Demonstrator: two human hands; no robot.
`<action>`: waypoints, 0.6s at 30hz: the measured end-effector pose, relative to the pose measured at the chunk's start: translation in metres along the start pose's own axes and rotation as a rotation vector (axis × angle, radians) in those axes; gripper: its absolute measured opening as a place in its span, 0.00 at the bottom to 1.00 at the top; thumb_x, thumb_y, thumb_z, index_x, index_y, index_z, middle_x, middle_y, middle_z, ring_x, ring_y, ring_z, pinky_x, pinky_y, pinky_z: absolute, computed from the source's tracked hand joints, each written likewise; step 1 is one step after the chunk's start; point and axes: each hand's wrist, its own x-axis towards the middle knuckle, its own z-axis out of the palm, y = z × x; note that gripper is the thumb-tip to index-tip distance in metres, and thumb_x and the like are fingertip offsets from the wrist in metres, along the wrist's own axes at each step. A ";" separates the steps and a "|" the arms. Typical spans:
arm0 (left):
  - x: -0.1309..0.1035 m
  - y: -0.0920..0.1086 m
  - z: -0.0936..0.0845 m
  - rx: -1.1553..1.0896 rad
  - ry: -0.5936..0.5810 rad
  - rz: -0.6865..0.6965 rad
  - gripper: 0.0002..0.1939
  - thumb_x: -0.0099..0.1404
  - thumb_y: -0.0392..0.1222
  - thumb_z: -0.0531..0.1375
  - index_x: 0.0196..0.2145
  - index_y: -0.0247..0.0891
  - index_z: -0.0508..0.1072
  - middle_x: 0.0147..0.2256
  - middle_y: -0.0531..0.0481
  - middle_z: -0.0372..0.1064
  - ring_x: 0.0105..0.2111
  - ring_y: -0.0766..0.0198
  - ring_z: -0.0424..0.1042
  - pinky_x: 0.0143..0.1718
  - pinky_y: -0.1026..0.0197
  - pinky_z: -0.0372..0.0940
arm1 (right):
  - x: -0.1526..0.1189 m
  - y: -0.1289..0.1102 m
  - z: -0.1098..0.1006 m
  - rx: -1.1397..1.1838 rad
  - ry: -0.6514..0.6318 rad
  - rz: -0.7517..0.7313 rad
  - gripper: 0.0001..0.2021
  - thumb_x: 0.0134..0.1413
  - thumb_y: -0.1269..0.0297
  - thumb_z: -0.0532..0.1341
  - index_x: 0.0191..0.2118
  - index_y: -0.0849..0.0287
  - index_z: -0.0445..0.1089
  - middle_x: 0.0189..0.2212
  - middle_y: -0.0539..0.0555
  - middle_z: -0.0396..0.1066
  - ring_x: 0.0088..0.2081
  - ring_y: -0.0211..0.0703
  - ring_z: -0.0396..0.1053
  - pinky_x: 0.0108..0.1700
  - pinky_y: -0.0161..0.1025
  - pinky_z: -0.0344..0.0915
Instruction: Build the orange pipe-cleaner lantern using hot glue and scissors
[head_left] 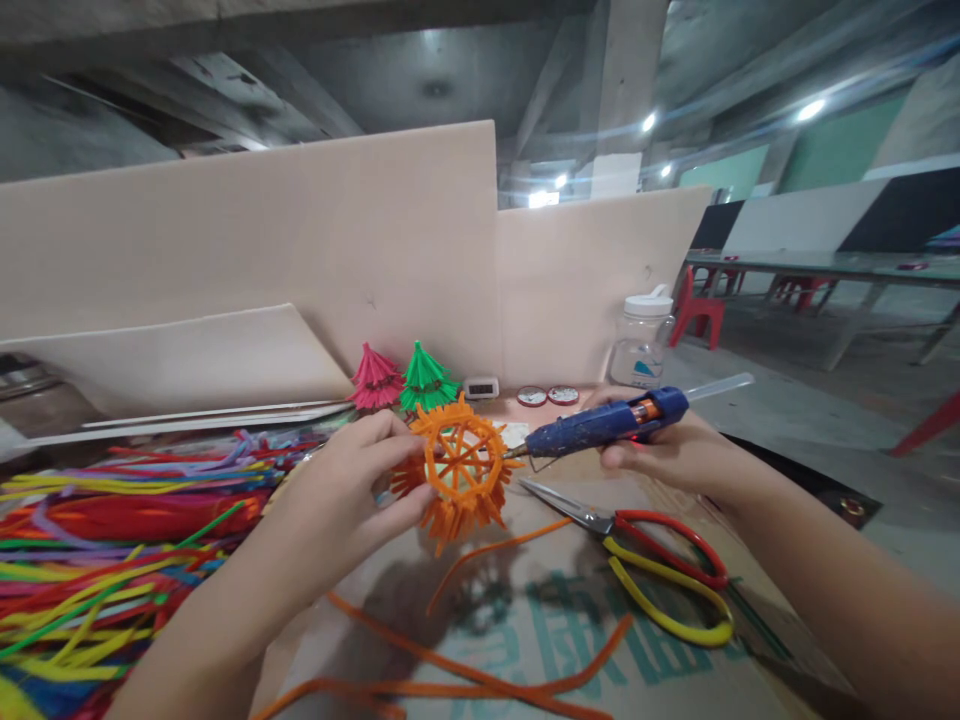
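My left hand (367, 480) pinches the left side of an orange pipe-cleaner piece (465, 462), a spoked ring with a fringed edge, held above the cardboard. In my right hand (660, 450) is a blue glue gun (600, 425) with a clear stick out of its back. The gun's nozzle points left and is at the ring's right edge; whether they touch I cannot tell. Scissors (607, 522) with one red and one yellow handle lie open below the gun. Loose orange strips (450, 660) lie on the printed cardboard (540, 625).
Many coloured pipe cleaners (127, 540) are heaped at the left. Behind stand a pink tree (374, 378), a green tree (426, 378), a small digital clock (481, 388), two round tins (547, 396) and a clear jug (642, 345), before upright boards (360, 250).
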 end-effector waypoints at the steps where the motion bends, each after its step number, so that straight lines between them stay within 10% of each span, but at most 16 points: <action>1: 0.000 0.000 0.000 -0.002 -0.001 -0.004 0.08 0.67 0.45 0.58 0.42 0.42 0.73 0.40 0.50 0.64 0.40 0.60 0.67 0.39 0.59 0.62 | 0.000 -0.001 0.000 0.005 -0.005 -0.002 0.22 0.41 0.43 0.70 0.35 0.56 0.73 0.31 0.54 0.74 0.34 0.49 0.72 0.37 0.42 0.70; 13: 0.003 -0.003 0.001 -0.054 -0.004 -0.014 0.07 0.67 0.45 0.58 0.39 0.41 0.73 0.38 0.50 0.64 0.38 0.60 0.66 0.38 0.59 0.62 | 0.003 0.015 -0.002 -0.079 0.014 0.008 0.24 0.38 0.44 0.72 0.40 0.54 0.76 0.39 0.56 0.78 0.42 0.55 0.75 0.46 0.46 0.72; 18: 0.003 -0.006 0.001 -0.062 0.010 -0.034 0.08 0.66 0.45 0.58 0.38 0.41 0.74 0.37 0.50 0.65 0.38 0.60 0.67 0.39 0.59 0.63 | 0.002 0.017 -0.006 0.005 -0.103 0.060 0.18 0.48 0.45 0.66 0.34 0.56 0.76 0.28 0.52 0.76 0.32 0.47 0.73 0.37 0.40 0.70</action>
